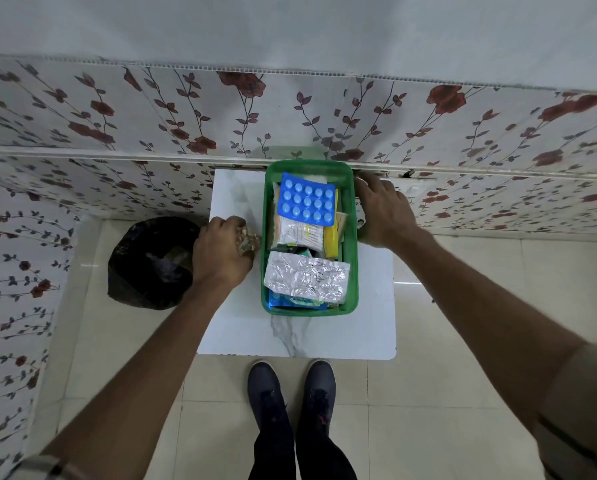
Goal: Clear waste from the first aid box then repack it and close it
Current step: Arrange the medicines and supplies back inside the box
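A green first aid box (pixel 351 271) stands open on a small white marble-look table (pixel 241 327). Inside lie a blue blister pack (pixel 306 199), a silver foil strip (pixel 307 277), a white sachet (pixel 298 232) and other packets. My left hand (pixel 220 254) hovers just left of the box, closed around a crumpled brownish wad of waste (pixel 248 239). My right hand (pixel 381 209) rests with fingers spread on something white at the box's right side, touching the rim; what lies under it is mostly hidden.
A bin lined with a black bag (pixel 144 268) stands on the tiled floor left of the table, right beside my left hand. A floral-papered wall and ledge (pixel 186 157) run behind the table. My shoes (pixel 291 386) are at the table's near edge.
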